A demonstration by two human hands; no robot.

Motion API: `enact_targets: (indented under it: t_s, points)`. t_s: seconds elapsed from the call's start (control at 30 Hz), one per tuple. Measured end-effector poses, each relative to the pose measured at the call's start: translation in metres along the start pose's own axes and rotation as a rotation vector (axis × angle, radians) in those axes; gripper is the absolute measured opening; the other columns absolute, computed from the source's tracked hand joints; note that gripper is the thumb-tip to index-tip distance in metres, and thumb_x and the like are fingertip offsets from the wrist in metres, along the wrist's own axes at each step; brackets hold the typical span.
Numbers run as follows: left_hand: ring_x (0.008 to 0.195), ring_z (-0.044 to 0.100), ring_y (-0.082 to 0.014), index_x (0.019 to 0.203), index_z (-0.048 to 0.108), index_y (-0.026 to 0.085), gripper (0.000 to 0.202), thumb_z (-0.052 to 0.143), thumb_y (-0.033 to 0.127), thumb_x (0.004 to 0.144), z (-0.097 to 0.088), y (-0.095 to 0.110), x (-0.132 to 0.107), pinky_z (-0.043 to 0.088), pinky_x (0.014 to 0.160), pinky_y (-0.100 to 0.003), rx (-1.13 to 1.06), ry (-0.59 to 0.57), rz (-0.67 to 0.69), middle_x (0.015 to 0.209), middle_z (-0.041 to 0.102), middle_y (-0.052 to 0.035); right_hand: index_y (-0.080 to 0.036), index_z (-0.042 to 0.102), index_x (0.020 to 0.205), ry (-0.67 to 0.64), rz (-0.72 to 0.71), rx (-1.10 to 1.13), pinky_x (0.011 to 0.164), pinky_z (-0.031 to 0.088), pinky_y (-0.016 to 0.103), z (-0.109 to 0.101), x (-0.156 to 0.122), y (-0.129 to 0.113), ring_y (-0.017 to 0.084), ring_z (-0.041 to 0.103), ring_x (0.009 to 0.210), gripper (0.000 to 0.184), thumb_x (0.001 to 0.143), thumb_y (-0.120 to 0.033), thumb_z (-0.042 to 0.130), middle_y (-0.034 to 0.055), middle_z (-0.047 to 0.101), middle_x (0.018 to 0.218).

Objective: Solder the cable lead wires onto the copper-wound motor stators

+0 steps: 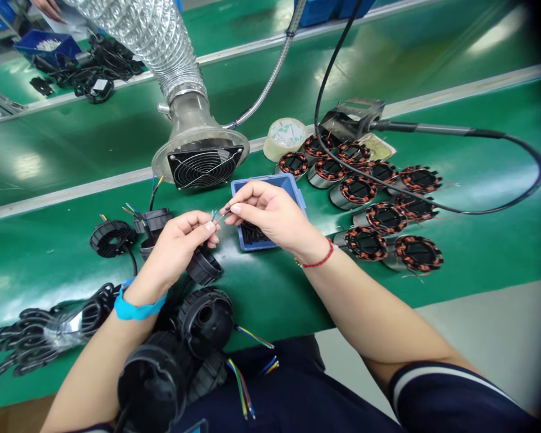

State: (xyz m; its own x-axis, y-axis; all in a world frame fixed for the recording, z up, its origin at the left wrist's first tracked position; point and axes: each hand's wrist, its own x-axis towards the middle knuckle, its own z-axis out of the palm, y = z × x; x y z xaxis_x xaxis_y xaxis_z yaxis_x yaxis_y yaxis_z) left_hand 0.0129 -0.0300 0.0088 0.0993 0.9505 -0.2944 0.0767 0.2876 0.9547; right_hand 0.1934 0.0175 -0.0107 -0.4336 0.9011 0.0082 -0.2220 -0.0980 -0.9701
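2 bare hands meet above a green bench (297,300), just in front of a blue tray (293,185). The left hand (175,246) is closed, thumb against fingers, on a bundle of coloured wire ends (213,215) whose tips stick out upward and to the right from its fingertips; these leads seem to run down to a black round housing (204,266) hanging just below the same hand, though the palm hides the run of the cable. The right hand (270,213) is pinched thumb to forefinger on a thin pale wire or sleeve (224,213); which of the 2 it is cannot be told at this size. Its long axis lies nearly level, pointing left toward the wire ends, and its free tip is touching them or just beside them.

The deciding relation: the wire ends lie directly left of the right hand's pinch, along the line of the held piece, with both hands about equally near the meeting point.

Surroundings: a fan-fronted extraction hood (201,159) stands behind the tray; copper-wound stators (369,198) lie grouped to the right; more black housings (205,316) with coloured leads rest near the person's lap; a tape roll (285,137) sits beyond the tray.
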Motion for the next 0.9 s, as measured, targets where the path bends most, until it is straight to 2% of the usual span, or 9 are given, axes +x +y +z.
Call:
enact_targets:
  t_s: [0.37,0.6,0.73,0.9]
  points:
    - [0.061,0.055,-0.0098,0.073,0.062,0.016,0.015,0.068,0.029,0.079,0.0004,-0.0006,0.0001,0.043,0.063,-0.023,-0.031,-0.012,0.010,0.064,0.062,0.0022,-0.017,0.059,0.080,0.006,0.026,0.029,0.067,0.056,0.024,-0.0005,-0.0003,0.0007,0.012,0.069,0.070,0.032,0.073,-0.042,0.079,0.0005,0.070,0.078]
    - [0.062,0.056,-0.0101,0.074,0.063,0.016,0.016,0.068,0.030,0.081,-0.0007,-0.0033,0.0008,0.043,0.064,-0.023,0.003,-0.025,0.041,0.064,0.063,0.0022,-0.016,0.062,0.076,-0.078,0.046,-0.014,0.063,0.052,0.023,0.0046,-0.0007,0.0032,0.009,0.062,0.062,0.035,0.071,-0.045,0.080,-0.0015,0.066,0.067]
    - [0.062,0.056,-0.0096,0.078,0.065,0.016,0.013,0.068,0.029,0.081,-0.0008,-0.0040,0.0012,0.044,0.064,-0.022,0.019,0.001,0.054,0.066,0.063,0.0027,-0.015,0.067,0.078,-0.114,0.020,-0.099,0.060,0.048,0.023,0.0015,-0.0005,0.0024,0.009,0.057,0.060,0.027,0.076,-0.041,0.075,-0.0002,0.067,0.072]
    - [0.060,0.053,-0.0089,0.073,0.064,0.016,0.015,0.067,0.028,0.081,-0.0015,-0.0039,0.0014,0.042,0.062,-0.022,0.051,-0.030,0.075,0.062,0.061,0.0033,-0.015,0.066,0.082,-0.020,-0.030,-0.116,0.063,0.048,0.023,-0.0041,-0.0002,0.0002,0.010,0.057,0.064,0.025,0.078,-0.039,0.073,-0.0002,0.065,0.074]
